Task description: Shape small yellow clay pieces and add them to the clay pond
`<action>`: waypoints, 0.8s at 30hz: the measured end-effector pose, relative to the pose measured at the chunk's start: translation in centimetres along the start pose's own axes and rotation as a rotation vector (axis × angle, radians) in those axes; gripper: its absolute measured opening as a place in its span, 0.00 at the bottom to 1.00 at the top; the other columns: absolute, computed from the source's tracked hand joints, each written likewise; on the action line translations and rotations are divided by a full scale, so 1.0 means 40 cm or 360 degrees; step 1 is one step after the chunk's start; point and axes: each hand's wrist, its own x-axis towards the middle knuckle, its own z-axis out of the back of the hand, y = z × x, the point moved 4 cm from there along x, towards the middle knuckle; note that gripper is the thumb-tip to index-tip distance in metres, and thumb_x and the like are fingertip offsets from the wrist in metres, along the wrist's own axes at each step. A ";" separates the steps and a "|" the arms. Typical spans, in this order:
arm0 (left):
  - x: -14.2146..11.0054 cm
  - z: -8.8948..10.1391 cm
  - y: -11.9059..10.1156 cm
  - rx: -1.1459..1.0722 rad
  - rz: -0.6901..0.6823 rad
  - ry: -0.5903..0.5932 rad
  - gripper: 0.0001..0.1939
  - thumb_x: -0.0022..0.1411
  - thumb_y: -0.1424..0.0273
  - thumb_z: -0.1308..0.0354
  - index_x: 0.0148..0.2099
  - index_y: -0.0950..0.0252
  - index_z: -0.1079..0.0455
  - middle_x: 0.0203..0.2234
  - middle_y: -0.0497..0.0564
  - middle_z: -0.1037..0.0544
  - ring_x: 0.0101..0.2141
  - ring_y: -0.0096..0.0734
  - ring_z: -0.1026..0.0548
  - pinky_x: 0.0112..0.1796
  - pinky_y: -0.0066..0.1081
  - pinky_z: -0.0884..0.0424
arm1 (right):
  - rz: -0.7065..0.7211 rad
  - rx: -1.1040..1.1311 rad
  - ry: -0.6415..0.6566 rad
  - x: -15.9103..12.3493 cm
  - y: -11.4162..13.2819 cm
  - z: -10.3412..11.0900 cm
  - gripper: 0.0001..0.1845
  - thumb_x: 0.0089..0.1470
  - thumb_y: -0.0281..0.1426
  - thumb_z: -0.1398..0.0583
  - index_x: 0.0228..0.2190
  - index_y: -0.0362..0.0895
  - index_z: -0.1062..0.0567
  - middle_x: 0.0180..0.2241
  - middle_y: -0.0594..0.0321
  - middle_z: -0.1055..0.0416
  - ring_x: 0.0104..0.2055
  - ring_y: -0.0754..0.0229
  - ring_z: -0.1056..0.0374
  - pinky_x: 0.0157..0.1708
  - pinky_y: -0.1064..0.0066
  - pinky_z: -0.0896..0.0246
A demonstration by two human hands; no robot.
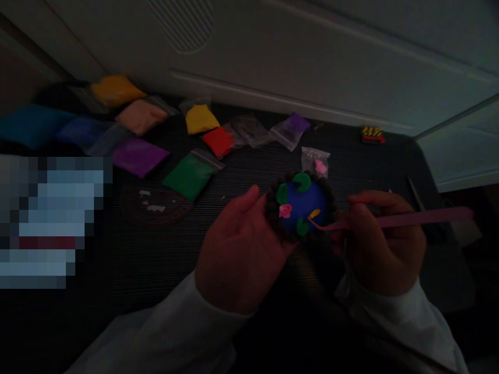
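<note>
A round clay pond (307, 200) has a blue middle and a rim of dark beads. Green lily pads (301, 182) and a pink clay flower (285, 210) sit on it. My left hand (245, 246) holds it from below, palm up, with the fingers hidden underneath. Between thumb and fingers, my right hand (384, 241) grips a slim pink modelling tool (424, 217). The tool's curved tip is at a small yellow clay piece (314, 213) above the lower lily pad; whether they touch, I cannot tell.
Bags of coloured clay lie behind, among them green clay (189, 174), purple clay (140, 157) and yellow clay (200, 118). A small bag with pink clay (320, 166) is just past the pond. A yellow-and-red clay figure (373, 135) stands far right. A pale panel (312, 62) backs the dark table.
</note>
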 end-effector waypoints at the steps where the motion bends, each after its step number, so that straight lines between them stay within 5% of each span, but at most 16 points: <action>1: 0.000 0.001 0.000 0.0005 0.0005 0.0001 0.20 0.60 0.61 0.59 0.47 0.68 0.38 0.49 0.56 0.33 0.53 0.44 0.40 0.51 0.42 0.44 | -0.0007 -0.0001 0.0002 -0.001 -0.001 -0.001 0.06 0.50 0.27 0.44 0.32 0.47 0.30 0.15 0.69 0.31 0.10 0.66 0.39 0.04 0.76 0.48; 10: 0.002 0.008 0.002 0.0091 -0.0015 -0.0078 0.22 0.59 0.61 0.58 0.50 0.68 0.41 0.48 0.54 0.32 0.52 0.42 0.39 0.50 0.40 0.41 | -0.0154 0.0079 -0.0074 -0.005 0.021 -0.009 0.04 0.49 0.29 0.43 0.30 0.45 0.31 0.14 0.70 0.33 0.11 0.66 0.39 0.06 0.77 0.49; 14: 0.011 0.019 0.009 0.0301 -0.0040 -0.0226 0.17 0.59 0.63 0.57 0.44 0.68 0.36 0.44 0.55 0.29 0.49 0.42 0.35 0.47 0.40 0.37 | -0.0095 0.0195 -0.0070 0.000 0.022 -0.006 0.04 0.49 0.28 0.44 0.31 0.45 0.31 0.14 0.70 0.33 0.10 0.67 0.41 0.06 0.77 0.51; 18: 0.011 0.060 -0.009 0.0848 -0.0238 -0.0478 0.16 0.58 0.64 0.53 0.46 0.66 0.36 0.46 0.53 0.30 0.51 0.40 0.36 0.49 0.40 0.38 | -0.0135 0.0280 -0.0054 0.011 0.008 -0.001 0.04 0.50 0.27 0.45 0.31 0.45 0.32 0.13 0.71 0.34 0.10 0.68 0.42 0.07 0.78 0.51; 24: -0.011 0.101 -0.059 0.2165 -0.0463 -0.0761 0.34 0.52 0.53 0.49 0.58 0.61 0.48 0.57 0.56 0.43 0.57 0.44 0.47 0.54 0.45 0.51 | -0.0250 0.0441 0.0059 0.021 -0.009 -0.002 0.04 0.51 0.28 0.46 0.31 0.45 0.32 0.12 0.72 0.34 0.10 0.70 0.42 0.08 0.79 0.53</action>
